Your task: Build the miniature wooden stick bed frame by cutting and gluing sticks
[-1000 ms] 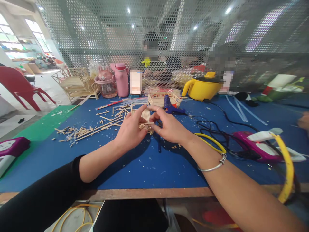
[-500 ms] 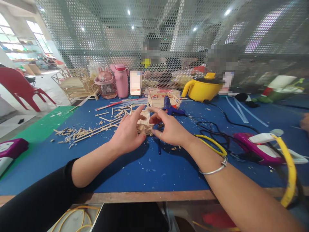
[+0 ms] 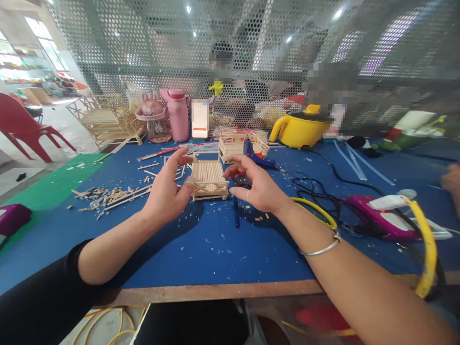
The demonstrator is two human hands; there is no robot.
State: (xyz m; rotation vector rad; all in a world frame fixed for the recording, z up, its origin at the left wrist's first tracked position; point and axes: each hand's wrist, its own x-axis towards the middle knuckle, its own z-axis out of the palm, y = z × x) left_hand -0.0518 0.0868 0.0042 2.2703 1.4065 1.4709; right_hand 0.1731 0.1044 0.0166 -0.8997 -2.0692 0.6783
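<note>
Neither grip is closed on anything: the left hand [image 3: 167,191] is spread, thumb tip just touching the left edge of the little stick frame [image 3: 209,179], and the right hand [image 3: 257,187] is cupped open just beside its right edge, fingers apart from the wood. Framing it from both sides like that looks like a way to steady or square it (glued joints, I'd guess). It sits flat on the blue counter [image 3: 215,249] at centre frame, slats up. Behind it, toward the upper middle, a second wooden frame [image 3: 237,146] and a blue glue gun [image 3: 251,154] lie within reach. Loose sticks and offcuts [image 3: 111,196] litter the left centre; a yellow pot [image 3: 300,129] stands upper right.
</note>
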